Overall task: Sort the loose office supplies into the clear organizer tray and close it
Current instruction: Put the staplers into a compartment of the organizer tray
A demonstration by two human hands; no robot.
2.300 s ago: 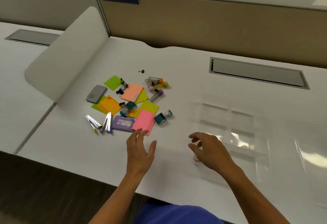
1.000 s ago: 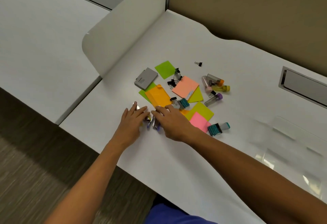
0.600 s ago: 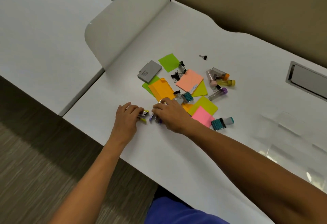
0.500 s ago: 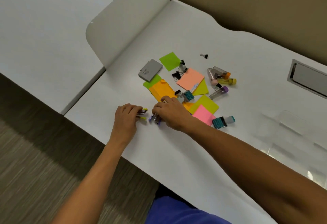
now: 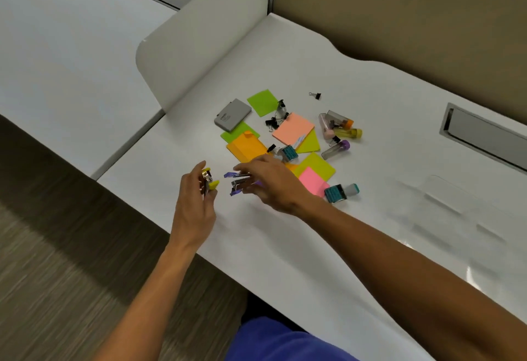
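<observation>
My left hand point(image 5: 194, 203) pinches a small yellow-handled metal staple remover point(image 5: 209, 181), lifted just above the white desk. My right hand point(image 5: 271, 182) grips purple-handled metal staple removers point(image 5: 239, 182) beside it. Behind the hands lies a pile of supplies: sticky note pads in orange point(image 5: 247, 146), salmon point(image 5: 293, 128), green point(image 5: 262, 102), yellow-green point(image 5: 318, 165) and pink point(image 5: 312, 181); black binder clips point(image 5: 276, 116); teal stamps point(image 5: 340, 191); clear tubes with coloured caps point(image 5: 340, 129); a grey box point(image 5: 232, 114). The clear organizer tray point(image 5: 447, 206) sits blurred at the right.
A lone binder clip point(image 5: 314, 95) lies farther back. A white divider panel point(image 5: 199, 47) rises left of the pile, with a tan partition wall behind. A grey cable hatch point(image 5: 484, 135) is set in the desk at the right. The desk's front edge runs just under my left wrist.
Both hands have closed on the staple removers and raised them off the desk; the left hand has drawn back toward me with the yellow one. The camera view shifted slightly.
</observation>
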